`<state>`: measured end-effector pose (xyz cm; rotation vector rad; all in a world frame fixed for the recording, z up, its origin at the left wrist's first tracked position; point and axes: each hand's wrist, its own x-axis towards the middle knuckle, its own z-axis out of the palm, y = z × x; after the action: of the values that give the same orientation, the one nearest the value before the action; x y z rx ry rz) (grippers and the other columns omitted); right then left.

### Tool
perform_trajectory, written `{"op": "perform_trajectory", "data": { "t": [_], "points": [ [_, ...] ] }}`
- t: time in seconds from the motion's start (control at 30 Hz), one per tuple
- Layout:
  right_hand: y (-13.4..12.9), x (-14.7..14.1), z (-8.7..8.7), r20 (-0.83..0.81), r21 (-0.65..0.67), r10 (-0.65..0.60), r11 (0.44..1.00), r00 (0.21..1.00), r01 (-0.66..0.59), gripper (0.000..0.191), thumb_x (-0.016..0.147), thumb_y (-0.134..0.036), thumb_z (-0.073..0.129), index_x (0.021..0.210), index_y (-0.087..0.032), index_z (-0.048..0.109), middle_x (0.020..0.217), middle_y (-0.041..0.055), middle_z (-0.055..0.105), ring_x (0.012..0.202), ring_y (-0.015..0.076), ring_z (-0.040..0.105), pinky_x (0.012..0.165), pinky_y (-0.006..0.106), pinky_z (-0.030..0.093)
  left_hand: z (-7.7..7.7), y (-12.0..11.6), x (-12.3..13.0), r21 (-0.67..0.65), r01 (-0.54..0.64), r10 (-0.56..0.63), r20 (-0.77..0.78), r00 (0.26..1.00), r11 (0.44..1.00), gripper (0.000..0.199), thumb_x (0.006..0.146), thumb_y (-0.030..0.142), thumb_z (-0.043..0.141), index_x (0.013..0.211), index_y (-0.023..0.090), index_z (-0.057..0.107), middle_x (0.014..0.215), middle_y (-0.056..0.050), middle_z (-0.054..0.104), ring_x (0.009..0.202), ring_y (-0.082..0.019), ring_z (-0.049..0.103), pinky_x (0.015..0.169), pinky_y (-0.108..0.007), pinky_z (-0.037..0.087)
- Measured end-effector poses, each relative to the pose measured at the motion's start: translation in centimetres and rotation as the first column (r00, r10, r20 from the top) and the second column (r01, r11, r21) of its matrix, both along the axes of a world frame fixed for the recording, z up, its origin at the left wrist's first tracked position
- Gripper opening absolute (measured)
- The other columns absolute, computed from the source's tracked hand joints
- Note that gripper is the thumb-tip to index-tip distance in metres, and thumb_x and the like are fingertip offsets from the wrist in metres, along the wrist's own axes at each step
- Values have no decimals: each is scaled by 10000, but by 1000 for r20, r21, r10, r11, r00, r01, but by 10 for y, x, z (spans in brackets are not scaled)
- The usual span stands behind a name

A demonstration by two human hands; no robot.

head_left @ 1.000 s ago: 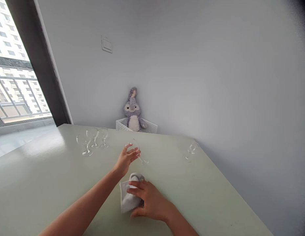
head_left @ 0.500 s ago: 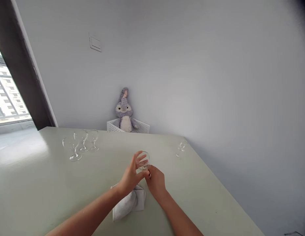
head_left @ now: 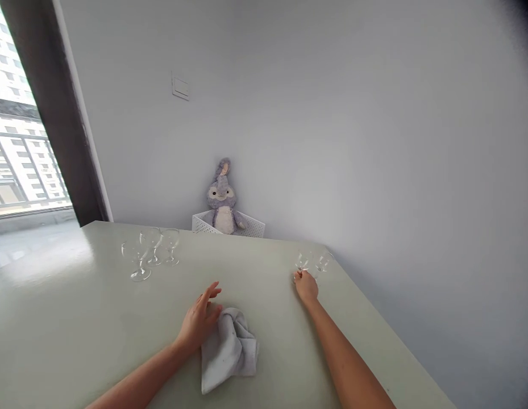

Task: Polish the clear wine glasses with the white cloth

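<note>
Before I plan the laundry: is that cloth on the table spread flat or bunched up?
Bunched up: the grey cloth shows raised folds and overlapping layers beside the left hand.

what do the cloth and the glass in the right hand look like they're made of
The cloth looks like soft matte fabric, perhaps cotton or microfibre, given its loose folds. The glass in the right hand seems clear, glossy glass: see-through with bright glints, though clear plastic is possible.

Glossy green tabletop (head_left: 153, 318), soft grey cloth (head_left: 225, 352), clear smooth glasses (head_left: 140, 275)
</note>
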<state>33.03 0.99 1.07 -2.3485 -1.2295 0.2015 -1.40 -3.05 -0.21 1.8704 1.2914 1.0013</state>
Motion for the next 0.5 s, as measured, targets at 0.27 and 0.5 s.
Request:
{"op": "perform_trajectory", "data": {
  "t": [0.27,0.5],
  "points": [
    [2,21,-4,-85,52,-4,999,996,8,313,788,-298,410,1007,-149,575,919,100,649,872,235,590,712,312,405,0,16,-8,-128,-210,243,370,897,969,393,720,319,515,1094,199,501,1077,-75,582,919,-183,562,777,-320,459],
    [-38,-5,-6,-170,240,102,969,980,-59,324,747,-324,404,979,-149,548,918,89,638,827,210,595,718,291,431,16,78,-55,-250,-609,647,449,616,753,528,690,287,553,1192,221,405,1242,-102,463,876,-159,552,744,-302,444]
  ]
}}
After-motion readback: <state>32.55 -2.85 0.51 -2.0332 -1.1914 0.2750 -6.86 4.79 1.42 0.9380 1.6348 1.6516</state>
